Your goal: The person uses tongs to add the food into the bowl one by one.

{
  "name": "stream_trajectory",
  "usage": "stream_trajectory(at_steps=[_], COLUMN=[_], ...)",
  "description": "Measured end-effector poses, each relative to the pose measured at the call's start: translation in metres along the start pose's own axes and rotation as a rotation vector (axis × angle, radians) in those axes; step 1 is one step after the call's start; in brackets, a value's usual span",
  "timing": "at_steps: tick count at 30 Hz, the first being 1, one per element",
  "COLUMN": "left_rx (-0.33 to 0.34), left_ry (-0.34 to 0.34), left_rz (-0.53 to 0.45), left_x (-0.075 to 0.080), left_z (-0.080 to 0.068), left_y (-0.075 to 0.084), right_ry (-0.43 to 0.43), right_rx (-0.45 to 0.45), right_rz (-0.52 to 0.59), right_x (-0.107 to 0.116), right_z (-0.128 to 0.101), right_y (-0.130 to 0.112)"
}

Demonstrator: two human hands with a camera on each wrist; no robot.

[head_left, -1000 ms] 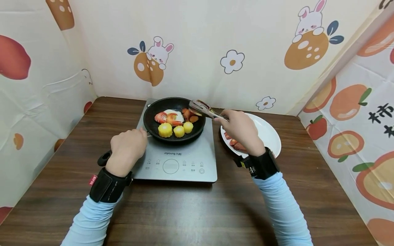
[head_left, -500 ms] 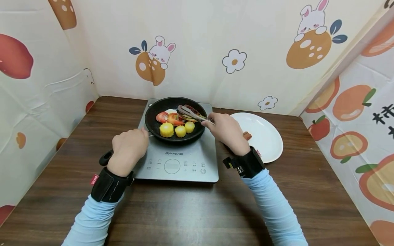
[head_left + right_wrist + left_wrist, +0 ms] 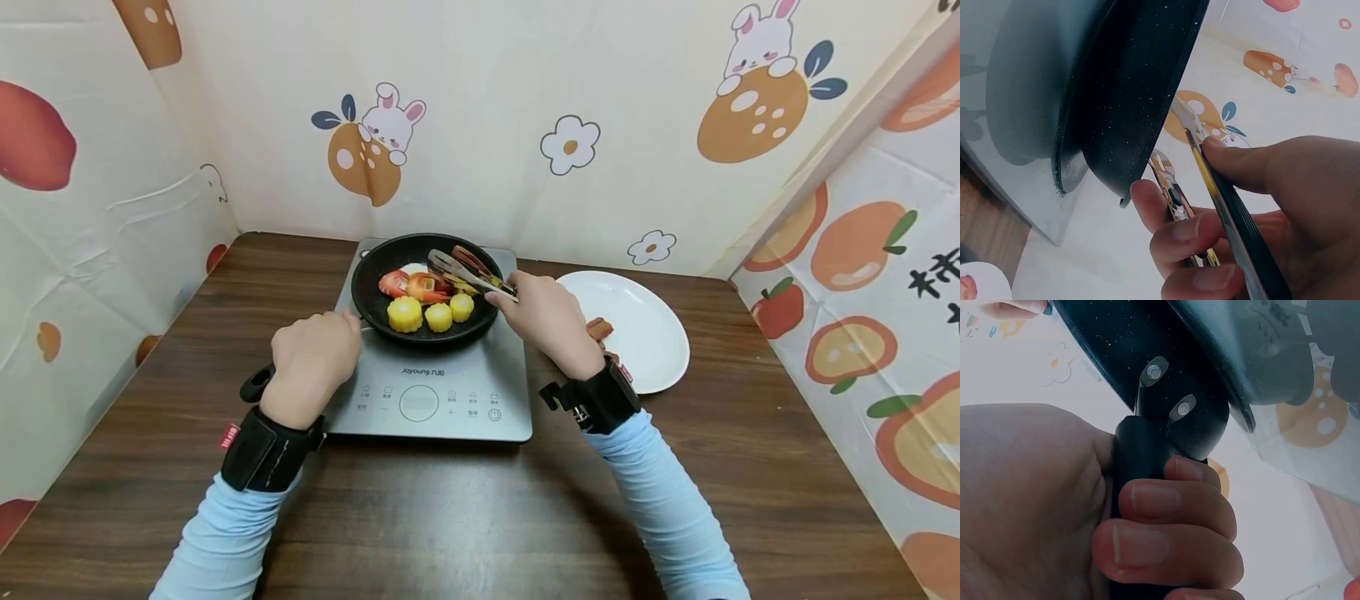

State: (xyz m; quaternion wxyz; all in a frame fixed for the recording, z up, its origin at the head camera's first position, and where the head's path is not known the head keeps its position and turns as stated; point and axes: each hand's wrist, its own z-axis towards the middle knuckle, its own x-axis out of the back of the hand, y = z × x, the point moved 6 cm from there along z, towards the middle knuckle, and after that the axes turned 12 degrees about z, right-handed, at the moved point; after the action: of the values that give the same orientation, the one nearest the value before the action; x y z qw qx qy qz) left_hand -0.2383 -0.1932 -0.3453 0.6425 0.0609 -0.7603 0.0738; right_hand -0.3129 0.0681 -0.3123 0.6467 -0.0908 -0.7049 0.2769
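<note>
My left hand (image 3: 311,362) grips the black handle (image 3: 1141,447) of a black frying pan (image 3: 416,246), its fingers curled round it in the left wrist view. With my right hand (image 3: 547,321) I hold metal tongs (image 3: 453,268) between thumb and fingers, their two arms spread apart. The tips reach over the right half of the pan. Yellow corn pieces (image 3: 405,314) lie at the pan's near side, red-orange shrimp (image 3: 393,283) behind them, and a white food piece (image 3: 416,268) at the back. The tongs partly hide the food beneath them.
The pan stands on a silver induction cooker (image 3: 480,387) with touch controls on its front. Right of it sits a white oval plate (image 3: 648,333) bearing reddish-brown food pieces (image 3: 598,327), partly covered by my right wrist. A printed cloth wall (image 3: 487,167) rises close behind the cooker.
My right hand has moved left from beside the plate, carrying the tongs further over the pan. The tong arms are now wider apart. My left hand stays on the handle.
</note>
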Motion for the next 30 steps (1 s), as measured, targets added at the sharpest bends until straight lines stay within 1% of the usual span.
stream_trajectory(at_steps=[8, 19, 30], left_rx=[0.004, 0.0, -0.004], left_ry=[0.007, 0.003, 0.007], left_rz=[0.005, 0.0, 0.0], left_x=[0.001, 0.002, 0.002], left_z=[0.0, 0.0, 0.0], left_y=[0.0, 0.0, 0.0], right_ry=[-0.001, 0.003, 0.006], right_rx=[-0.035, -0.003, -0.011], right_rz=[0.012, 0.021, 0.039], right_x=[0.0, 0.002, 0.006], right_z=[0.0, -0.007, -0.015], right_y=[0.003, 0.004, 0.01])
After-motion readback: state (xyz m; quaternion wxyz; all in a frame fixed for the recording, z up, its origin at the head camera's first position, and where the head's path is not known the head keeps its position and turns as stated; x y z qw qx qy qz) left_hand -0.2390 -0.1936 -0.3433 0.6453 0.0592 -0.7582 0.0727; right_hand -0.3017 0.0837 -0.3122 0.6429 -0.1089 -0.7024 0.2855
